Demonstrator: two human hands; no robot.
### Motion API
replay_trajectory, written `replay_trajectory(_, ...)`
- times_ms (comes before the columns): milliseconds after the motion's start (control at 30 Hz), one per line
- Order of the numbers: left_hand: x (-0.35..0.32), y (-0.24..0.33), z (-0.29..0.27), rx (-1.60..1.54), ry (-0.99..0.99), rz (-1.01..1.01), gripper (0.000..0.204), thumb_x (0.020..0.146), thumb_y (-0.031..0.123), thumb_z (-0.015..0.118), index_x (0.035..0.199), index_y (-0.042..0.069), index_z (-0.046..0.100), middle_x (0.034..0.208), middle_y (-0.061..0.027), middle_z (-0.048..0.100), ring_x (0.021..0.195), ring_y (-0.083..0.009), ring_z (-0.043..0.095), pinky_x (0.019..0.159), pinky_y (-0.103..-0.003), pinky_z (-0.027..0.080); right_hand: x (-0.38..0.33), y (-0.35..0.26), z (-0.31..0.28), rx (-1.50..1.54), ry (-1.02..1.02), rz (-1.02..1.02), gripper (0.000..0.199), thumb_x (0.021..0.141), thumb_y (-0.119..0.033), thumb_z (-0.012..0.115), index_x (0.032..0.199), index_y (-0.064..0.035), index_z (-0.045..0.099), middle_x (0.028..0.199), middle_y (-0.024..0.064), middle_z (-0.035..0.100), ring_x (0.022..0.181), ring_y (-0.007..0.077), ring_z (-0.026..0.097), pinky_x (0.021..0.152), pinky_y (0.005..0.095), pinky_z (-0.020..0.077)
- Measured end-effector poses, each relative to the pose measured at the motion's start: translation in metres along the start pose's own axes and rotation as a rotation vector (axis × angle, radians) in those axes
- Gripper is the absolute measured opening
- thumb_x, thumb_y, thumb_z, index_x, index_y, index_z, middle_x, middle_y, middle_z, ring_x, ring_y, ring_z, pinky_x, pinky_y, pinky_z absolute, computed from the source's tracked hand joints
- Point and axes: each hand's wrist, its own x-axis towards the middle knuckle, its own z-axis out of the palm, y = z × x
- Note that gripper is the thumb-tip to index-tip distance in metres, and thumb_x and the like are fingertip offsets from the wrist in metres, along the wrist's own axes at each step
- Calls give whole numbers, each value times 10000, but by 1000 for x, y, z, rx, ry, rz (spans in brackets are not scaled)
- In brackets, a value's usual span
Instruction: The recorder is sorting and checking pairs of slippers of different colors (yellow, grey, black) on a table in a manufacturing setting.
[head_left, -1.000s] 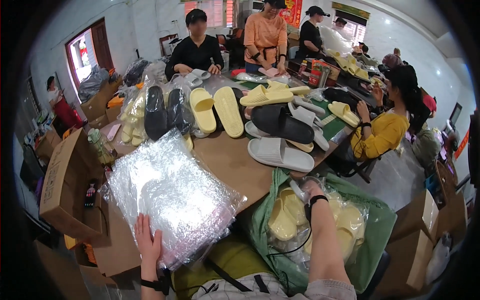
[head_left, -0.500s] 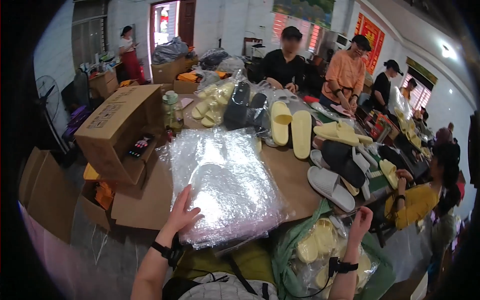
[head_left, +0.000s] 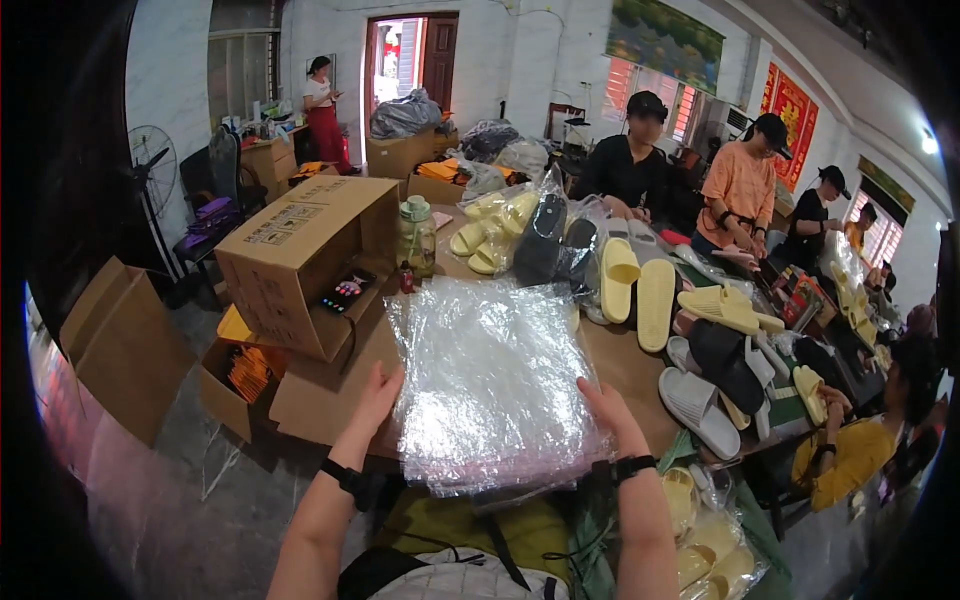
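Since half a second ago, right hand (head_left: 610, 412) joined left hand (head_left: 375, 395), both flat, fingers loosely spread, on the crinkly clear plastic bag stack (head_left: 490, 380) beside the brown cardboard box (head_left: 300, 250); light, slippery, probably best gripped at its edges.

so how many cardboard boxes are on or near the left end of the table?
3: one open on its side on the table, one on the floor below it, one flattened at far left. More may be hidden.

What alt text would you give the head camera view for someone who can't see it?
A person's left hand and right hand rest on the edges of a stack of clear plastic bags on a brown table crowded with yellow, grey and black slippers, with open cardboard boxes alongside.
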Motion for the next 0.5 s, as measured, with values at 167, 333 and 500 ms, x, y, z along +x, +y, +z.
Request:
replay_trajectory(167, 4, -15, 15, 307, -156, 154, 882, 945, 376, 664, 1558, -12, 162, 1222, -191, 580, 1060, -235, 575, 923, -330, 477, -4, -7, 35, -12, -103, -81, 530, 884, -338, 731, 1194, 83, 643, 1066, 145, 703, 914, 207, 654, 792, 368, 522)
replay_trajectory(333, -28, 4, 13, 99, -280, 16, 877, 941, 313, 675, 1560, -23, 151, 1316, -219, 523, 1068, -247, 570, 917, -333, 489, -48, -5, 24, -71, -111, 80, 504, 903, -304, 709, 1244, 56, 615, 1050, 126, 700, 887, 192, 646, 782, 365, 522)
replay_trajectory(500, -65, -21, -4, 171, -314, 179, 910, 920, 308, 692, 1551, -63, 152, 1526, -284, 333, 1407, -321, 342, 1151, -365, 288, -96, 27, 14, -103, -177, -129, 581, 897, -360, 706, 1266, 75, 593, 1177, 211, 675, 1083, 279, 634, 943, 391, 489)
